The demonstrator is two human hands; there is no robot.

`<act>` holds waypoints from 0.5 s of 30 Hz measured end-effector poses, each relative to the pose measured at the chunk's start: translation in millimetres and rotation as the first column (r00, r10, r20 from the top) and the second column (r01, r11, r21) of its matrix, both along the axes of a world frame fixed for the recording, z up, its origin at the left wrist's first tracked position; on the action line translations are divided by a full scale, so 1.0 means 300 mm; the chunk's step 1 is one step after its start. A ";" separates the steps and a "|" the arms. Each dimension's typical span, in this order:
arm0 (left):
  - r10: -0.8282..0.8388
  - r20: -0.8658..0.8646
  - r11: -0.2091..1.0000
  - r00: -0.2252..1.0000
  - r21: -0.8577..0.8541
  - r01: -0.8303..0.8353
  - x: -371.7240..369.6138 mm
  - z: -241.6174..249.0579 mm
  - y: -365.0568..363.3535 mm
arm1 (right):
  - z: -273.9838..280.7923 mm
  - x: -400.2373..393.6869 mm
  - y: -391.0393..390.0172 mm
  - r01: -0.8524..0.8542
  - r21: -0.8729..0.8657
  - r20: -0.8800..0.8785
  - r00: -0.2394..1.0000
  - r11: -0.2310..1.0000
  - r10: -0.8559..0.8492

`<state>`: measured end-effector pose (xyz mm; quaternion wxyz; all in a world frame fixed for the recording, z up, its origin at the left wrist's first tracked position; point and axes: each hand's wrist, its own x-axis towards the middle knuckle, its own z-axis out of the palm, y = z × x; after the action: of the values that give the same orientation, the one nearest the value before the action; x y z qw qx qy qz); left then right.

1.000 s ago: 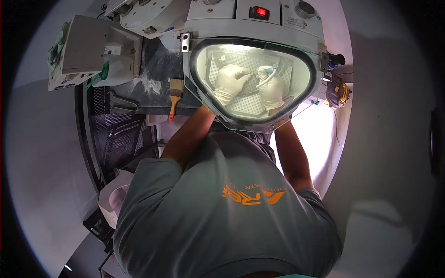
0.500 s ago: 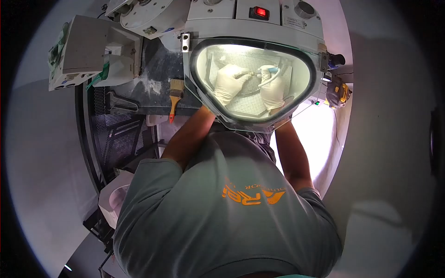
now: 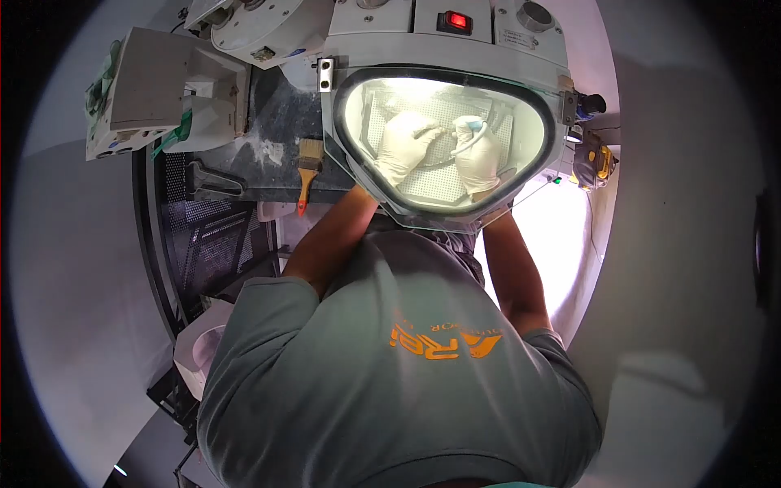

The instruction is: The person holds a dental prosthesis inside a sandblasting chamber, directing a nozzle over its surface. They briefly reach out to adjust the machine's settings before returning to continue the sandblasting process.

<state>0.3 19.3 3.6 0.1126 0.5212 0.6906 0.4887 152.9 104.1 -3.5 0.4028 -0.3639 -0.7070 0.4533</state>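
Observation:
Both my hands are in white gloves behind the window of a lit blasting cabinet. My left hand is closed in a pinch, its fingertips pointing right. Whatever sits in that pinch is too small and washed out to name. To its right, my right hand is wrapped around a blue-tipped sandblasting pen. A pale hose from the pen curves over the glove. The two hands are close but apart, above a perforated grate.
On the dark bench left of the cabinet lies a flat brush, near some white powder. A white machine stands farther left. A red lit switch is on the cabinet's top. A yellow-and-black tool hangs at right.
My right hand has turned slightly, and the pen with its hose has shifted a little. The fingertips of both hands are slightly farther apart. My left hand stays nearly in place.

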 end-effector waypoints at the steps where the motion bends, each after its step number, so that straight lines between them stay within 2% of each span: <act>1: -0.041 -0.098 0.999 0.994 -0.028 0.038 -0.015 0.014 0.002 | -0.013 -0.009 0.000 0.016 -0.046 -0.007 1.000 0.999 -0.016; 7: -0.056 -0.129 0.996 0.990 -0.082 0.046 -0.016 0.003 0.002 | 0.044 -0.004 -0.002 0.006 -0.114 0.045 0.999 0.993 0.000; 8: -0.061 -0.137 0.994 0.989 -0.100 0.048 -0.021 0.002 0.003 | 0.039 -0.009 0.002 -0.001 -0.066 0.053 0.999 0.998 0.004; 9: -0.052 -0.067 0.999 0.996 0.004 0.052 -0.014 -0.017 0.009 | 0.028 -0.012 0.011 -0.006 -0.018 0.064 0.998 1.000 0.007; 10: -0.059 -0.069 0.998 0.996 0.004 0.060 -0.011 -0.035 0.012 | 0.015 -0.010 0.022 -0.012 0.030 0.080 0.997 0.999 0.009; 11: -0.063 -0.074 0.998 0.995 0.006 0.064 -0.016 -0.052 0.016 | -0.003 -0.019 0.036 -0.026 0.008 0.079 0.997 1.000 0.025; 14: -0.065 -0.120 0.996 0.991 -0.071 0.057 -0.027 -0.008 0.007 | 0.026 -0.042 0.065 -0.074 0.057 0.065 0.995 0.996 0.071; 15: -0.062 -0.128 0.996 0.990 -0.074 0.053 -0.027 -0.009 0.008 | 0.048 -0.033 0.078 -0.109 0.114 0.131 0.987 0.987 0.094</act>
<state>-7.7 21.6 1.0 0.0998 0.5673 0.6980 0.4255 142.9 127.5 10.8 0.3552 -0.3302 -0.7747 0.4058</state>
